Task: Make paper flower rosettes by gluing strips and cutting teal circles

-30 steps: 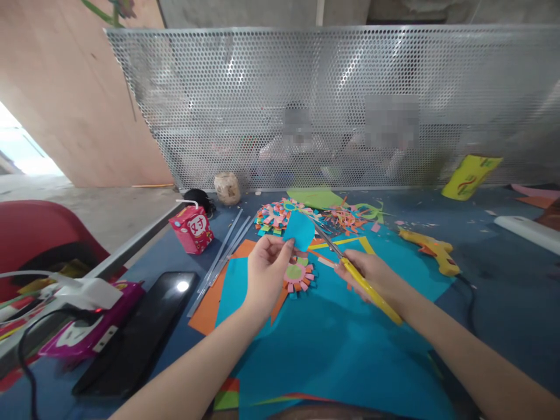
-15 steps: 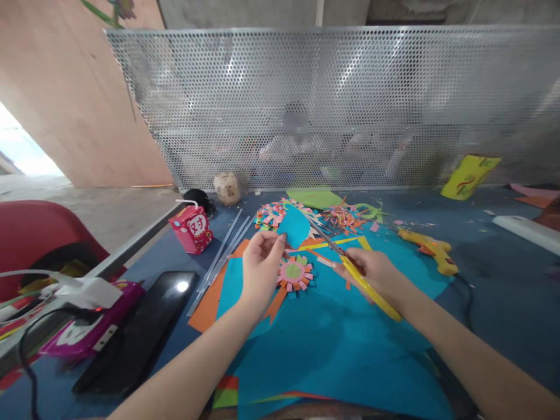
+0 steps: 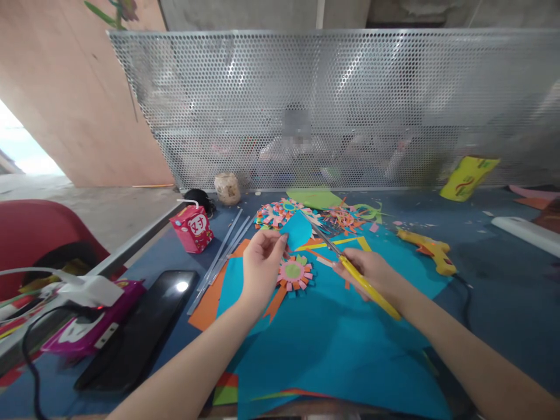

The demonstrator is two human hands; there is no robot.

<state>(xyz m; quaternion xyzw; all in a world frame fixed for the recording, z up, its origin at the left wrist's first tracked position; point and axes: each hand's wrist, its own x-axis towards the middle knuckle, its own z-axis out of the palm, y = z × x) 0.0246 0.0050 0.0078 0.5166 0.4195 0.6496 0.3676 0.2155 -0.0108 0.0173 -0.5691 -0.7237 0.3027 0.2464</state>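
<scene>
Pinching the blue paper cutout at two o'clock, the left hand stays closed; the right hand grips yellow-handled scissors. Fringed paper flower: cutout's six o'clock.

We see a bare stretch of the dark blue surface right of the yellow glue gun. Beyond, the perforated metal screen blocks our reach.
</scene>
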